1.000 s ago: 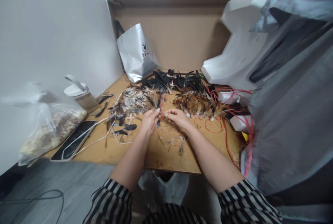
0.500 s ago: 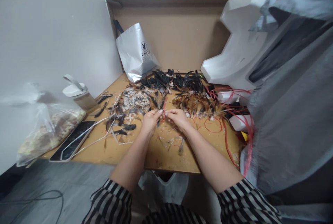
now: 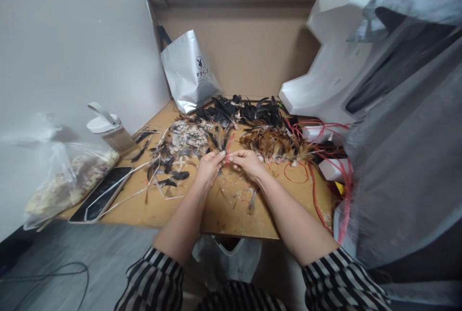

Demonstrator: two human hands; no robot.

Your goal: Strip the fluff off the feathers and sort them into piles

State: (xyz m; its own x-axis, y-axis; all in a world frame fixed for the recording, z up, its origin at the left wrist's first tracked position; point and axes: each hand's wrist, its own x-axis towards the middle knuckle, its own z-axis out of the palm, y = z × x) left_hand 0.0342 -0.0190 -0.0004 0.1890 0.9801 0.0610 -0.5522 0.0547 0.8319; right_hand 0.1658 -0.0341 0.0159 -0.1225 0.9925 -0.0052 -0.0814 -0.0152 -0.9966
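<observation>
Two hands are pinching a small red-bound feather bundle over a wooden table.

The left hand (image 3: 208,169) and right hand (image 3: 247,162) are meeting fingertip to fingertip above the table (image 3: 187,210), both closing on the feather bundle (image 3: 226,149), whose red binding is showing between them. Just beyond the hands, a pale feather pile (image 3: 184,140), a brown feather pile (image 3: 276,146) and a black feather pile (image 3: 245,110) are lying side by side. Red wires (image 3: 314,176) are trailing at the right; a phone (image 3: 103,193) and a white-lidded bottle (image 3: 110,130) are sitting at the left.
</observation>
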